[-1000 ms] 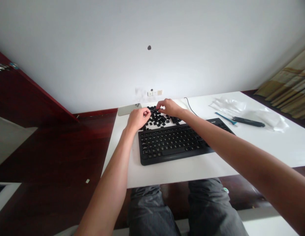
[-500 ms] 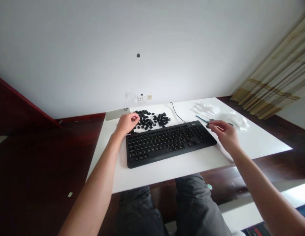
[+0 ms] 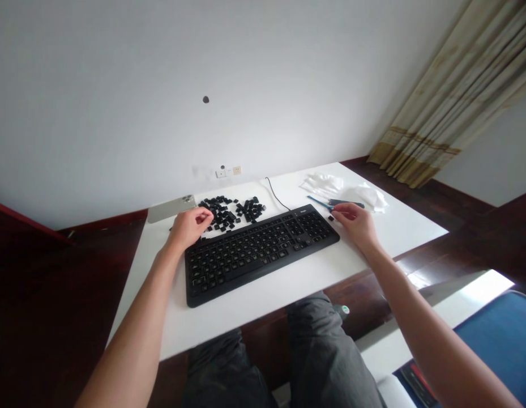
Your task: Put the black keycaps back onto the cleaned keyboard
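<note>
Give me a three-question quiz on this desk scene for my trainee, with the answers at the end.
1. True or false: the phone lies farther left than the loose black keys.
2. Which of these is nearest the right hand?
A) the curtain
B) the blue tool
C) the floor under the left arm
3. Fill in: the loose black keys lie between the keyboard and the ____.

Key: 1. True. 2. B. 3. Wall.
</note>
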A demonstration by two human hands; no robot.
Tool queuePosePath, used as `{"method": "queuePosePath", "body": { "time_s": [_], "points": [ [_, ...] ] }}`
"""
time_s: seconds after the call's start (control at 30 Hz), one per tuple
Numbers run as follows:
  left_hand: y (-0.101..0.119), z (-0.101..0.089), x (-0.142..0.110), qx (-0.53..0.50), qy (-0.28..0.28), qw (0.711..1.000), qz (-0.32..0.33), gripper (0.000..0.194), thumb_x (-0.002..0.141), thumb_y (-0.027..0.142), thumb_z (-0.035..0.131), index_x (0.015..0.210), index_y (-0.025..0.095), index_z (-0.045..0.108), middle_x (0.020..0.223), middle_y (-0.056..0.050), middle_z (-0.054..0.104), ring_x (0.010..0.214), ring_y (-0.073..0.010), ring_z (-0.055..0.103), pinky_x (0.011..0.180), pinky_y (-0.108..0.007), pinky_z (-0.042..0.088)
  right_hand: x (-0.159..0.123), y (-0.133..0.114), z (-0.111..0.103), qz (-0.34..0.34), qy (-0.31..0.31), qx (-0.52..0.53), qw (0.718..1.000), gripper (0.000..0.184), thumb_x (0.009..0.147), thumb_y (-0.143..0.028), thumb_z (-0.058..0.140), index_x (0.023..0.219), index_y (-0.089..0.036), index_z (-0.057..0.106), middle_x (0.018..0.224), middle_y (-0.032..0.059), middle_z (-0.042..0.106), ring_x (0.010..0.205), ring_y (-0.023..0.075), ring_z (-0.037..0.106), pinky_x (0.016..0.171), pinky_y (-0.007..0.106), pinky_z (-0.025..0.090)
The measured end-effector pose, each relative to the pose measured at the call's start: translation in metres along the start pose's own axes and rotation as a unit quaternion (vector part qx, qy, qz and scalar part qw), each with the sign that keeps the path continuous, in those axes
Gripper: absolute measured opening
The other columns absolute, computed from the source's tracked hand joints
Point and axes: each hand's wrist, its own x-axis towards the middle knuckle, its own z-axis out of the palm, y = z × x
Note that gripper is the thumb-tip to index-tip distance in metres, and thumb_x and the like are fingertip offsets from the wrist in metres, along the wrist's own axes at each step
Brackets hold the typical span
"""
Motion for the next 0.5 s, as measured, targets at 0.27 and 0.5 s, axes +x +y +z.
{"method": "queuePosePath", "body": {
  "time_s": [0.27, 0.5],
  "points": [
    [-0.001, 0.001, 0.002, 0.019, 0.002, 1.000, -0.004, 0.030, 0.091, 0.051, 0.065, 0.097, 0.025, 0.081, 0.091, -0.003, 0.083, 0.082, -0.0221, 0.075, 0.079, -0.030, 0.053, -0.020, -0.021, 0.006, -0.062, -0.005, -0.035, 0.997, 0.024, 0.088, -0.043, 0.077, 0.100, -0.022, 0.079, 0.082, 0.0050, 0.076, 0.077, 0.0233, 0.071, 0.077, 0.040, 0.055],
    [0.009, 0.001, 0.000, 0.020, -0.005, 1.000, -0.013, 0.032, 0.089, 0.053, 0.066, 0.097, 0.026, 0.081, 0.090, -0.002, 0.082, 0.080, -0.0226, 0.074, 0.078, -0.031, 0.053, -0.024, -0.035, 0.009, -0.149, -0.078, -0.100, 0.981, 0.020, 0.094, -0.040, 0.071, 0.101, -0.024, 0.081, 0.089, 0.0059, 0.076, 0.077, 0.0225, 0.068, 0.077, 0.040, 0.056]
  ]
}}
